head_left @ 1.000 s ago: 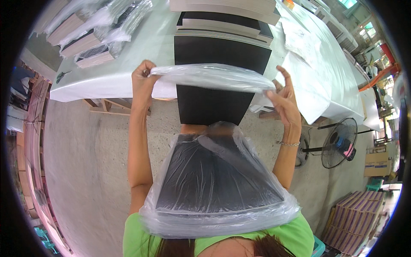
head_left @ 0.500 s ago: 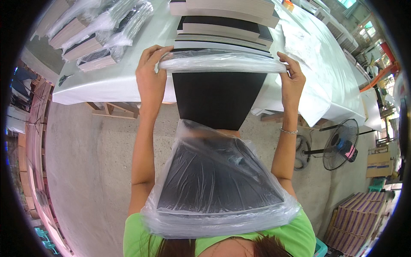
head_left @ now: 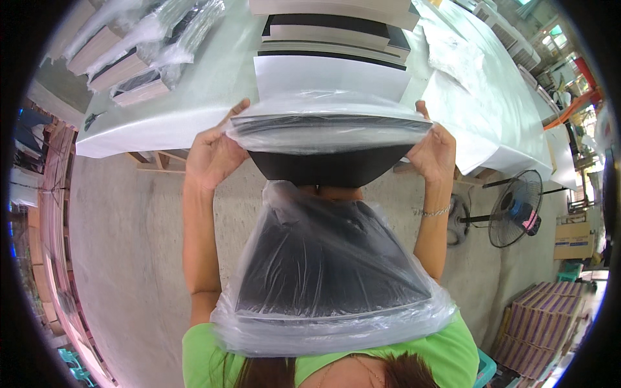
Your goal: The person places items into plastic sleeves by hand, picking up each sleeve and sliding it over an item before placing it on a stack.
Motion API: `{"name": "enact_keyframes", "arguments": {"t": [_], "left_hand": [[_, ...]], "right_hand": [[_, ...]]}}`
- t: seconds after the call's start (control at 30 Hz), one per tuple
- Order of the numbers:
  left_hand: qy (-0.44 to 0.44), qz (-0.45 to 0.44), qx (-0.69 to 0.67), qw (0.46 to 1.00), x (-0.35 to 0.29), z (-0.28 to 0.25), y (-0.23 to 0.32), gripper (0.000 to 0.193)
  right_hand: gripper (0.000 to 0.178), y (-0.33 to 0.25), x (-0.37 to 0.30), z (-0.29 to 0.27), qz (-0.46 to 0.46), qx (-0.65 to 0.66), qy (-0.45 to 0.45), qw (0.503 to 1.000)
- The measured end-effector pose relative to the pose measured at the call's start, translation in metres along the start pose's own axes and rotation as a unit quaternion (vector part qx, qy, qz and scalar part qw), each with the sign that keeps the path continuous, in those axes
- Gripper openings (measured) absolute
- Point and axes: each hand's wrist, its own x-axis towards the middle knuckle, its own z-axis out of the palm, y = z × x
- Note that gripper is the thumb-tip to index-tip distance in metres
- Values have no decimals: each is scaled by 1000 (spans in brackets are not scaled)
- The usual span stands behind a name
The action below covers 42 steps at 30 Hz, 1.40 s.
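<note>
Between my two hands is a black board [head_left: 330, 169], its far end inside a bunched clear plastic bag [head_left: 323, 138]. My left hand [head_left: 217, 157] is closed on the bag's left corner, thumb pointing up. At the right corner, my right hand [head_left: 438, 153] grips the bag in the same way. The board bows, its near end hanging over the table edge toward my lap. Against my body rests a second black board in a clear plastic bag [head_left: 330, 271], the loose plastic folded along its near side.
A stack of black and pale boards [head_left: 330, 35] stands on the white-covered table [head_left: 155, 132], a white sheet [head_left: 330, 77] at its near side. Bagged boards [head_left: 132, 68] lie at the left beside small scissors [head_left: 92, 120]. A fan [head_left: 515, 208] stands at the right.
Both hands have drawn the bagged end of the board toward me and off the stack. A white sheet now shows there. The board has gone from flat to bowed.
</note>
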Motion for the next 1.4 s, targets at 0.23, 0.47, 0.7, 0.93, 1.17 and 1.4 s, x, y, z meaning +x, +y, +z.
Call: {"name": "enact_keyframes", "arguments": {"t": [0.23, 0.47, 0.7, 0.93, 1.17, 1.4], "left_hand": [[153, -111, 108, 976, -51, -108, -49, 33], [204, -150, 141, 957, -57, -101, -95, 21], [376, -231, 462, 769, -36, -93, -113, 55], [320, -87, 447, 831, -22, -166, -129, 41], [299, -54, 395, 867, -13, -184, -125, 36], [268, 32, 498, 824, -7, -75, -85, 31]], "right_hand": [[36, 42, -55, -68, 80, -78, 175, 978], [31, 80, -85, -86, 178, -78, 295, 935], [21, 76, -49, -163, -188, -711, 330, 591], [20, -68, 26, -106, -346, -804, 372, 309], [25, -161, 36, -183, -313, -704, 426, 474], [23, -152, 30, -159, -142, -636, 348, 674]]}}
